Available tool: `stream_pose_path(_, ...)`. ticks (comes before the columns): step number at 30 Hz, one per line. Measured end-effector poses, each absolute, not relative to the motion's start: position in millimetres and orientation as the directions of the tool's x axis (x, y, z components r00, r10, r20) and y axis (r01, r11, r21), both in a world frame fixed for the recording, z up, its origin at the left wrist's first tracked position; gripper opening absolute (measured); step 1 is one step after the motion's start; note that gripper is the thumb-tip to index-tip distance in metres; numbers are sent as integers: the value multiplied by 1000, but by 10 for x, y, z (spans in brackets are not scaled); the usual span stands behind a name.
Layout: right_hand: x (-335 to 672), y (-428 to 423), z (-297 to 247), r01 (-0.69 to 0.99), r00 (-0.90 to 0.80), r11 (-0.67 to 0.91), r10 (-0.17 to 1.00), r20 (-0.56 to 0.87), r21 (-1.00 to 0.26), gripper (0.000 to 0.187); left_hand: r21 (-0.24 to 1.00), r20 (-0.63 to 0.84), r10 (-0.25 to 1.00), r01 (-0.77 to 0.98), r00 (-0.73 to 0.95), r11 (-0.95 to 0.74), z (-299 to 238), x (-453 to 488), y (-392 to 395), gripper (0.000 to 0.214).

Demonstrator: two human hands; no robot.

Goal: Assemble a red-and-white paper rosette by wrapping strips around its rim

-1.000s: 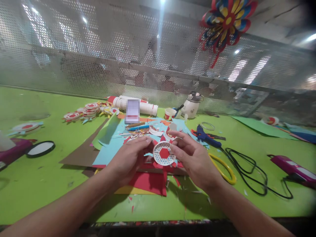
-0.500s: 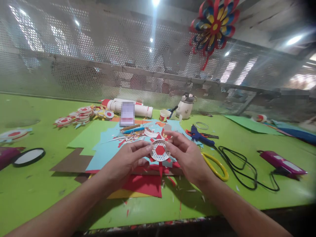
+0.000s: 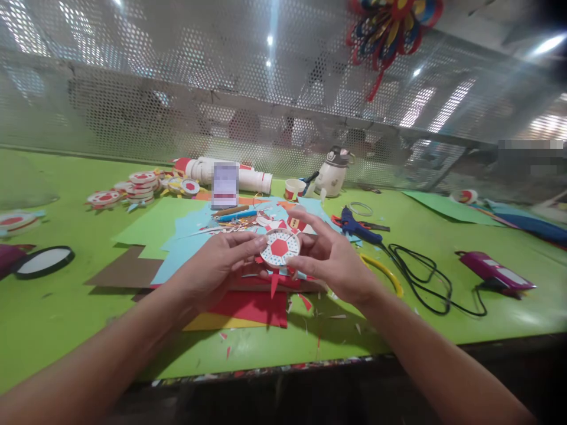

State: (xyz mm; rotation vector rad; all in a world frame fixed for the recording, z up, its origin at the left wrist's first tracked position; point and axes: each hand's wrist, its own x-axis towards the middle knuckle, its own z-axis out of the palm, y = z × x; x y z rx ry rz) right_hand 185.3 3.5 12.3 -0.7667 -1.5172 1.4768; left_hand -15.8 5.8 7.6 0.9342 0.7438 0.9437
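Between my two hands is a round paper turtle (image 3: 279, 248), white with blue dots, a red hexagon in its middle and a red pointed strip hanging from its lower edge. My left hand (image 3: 224, 260) pinches its left rim, thumb on top and fingers beneath. On the right side, the thumb of my right hand (image 3: 339, 260) presses the lower rim; its index finger arches away above, and the other fingers are partly hidden behind. Below the hands lie coloured paper sheets (image 3: 172, 221) and scattered paper scraps (image 3: 212, 227).
Similar round paper pieces (image 3: 142, 186) are stacked at the left. A phone (image 3: 225, 186) leans on white rolls (image 3: 254, 180). Further right are a paper cup (image 3: 294, 189), a bottle (image 3: 332, 174), a blue glue gun (image 3: 358, 227), yellow-handled scissors (image 3: 385, 274) and a corded magenta device (image 3: 496, 271).
The view has tilted down, so the table sits higher in the picture. The paper turtle has turned and tilted in my fingers, and my right thumb has moved to its lower rim.
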Motion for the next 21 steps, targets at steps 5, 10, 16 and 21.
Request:
stream_pose_path(5, 1867, 28, 163, -122, -502, 128, 848, 172, -984, 82, 897, -162, 895, -316, 416, 309, 95, -176, 55, 16)
stream_pose_path(10, 1882, 7, 173, -72, -472, 129, 869, 148, -989, 86, 870, -143, 872, -361, 469, 336, 73, -189, 68, 13)
stream_pose_path(16, 1891, -5, 133, -32, -440, 307, 850, 289, -951, 83, 850, -128, 862, -394, 490, 350, 81, -190, 56, 14)
stream_pose_path(21, 1905, 48, 20, 187, -426, 683, 704, 568, -706, 71, 847, -134, 878, -407, 460, 342, 84, -201, 71, 15)
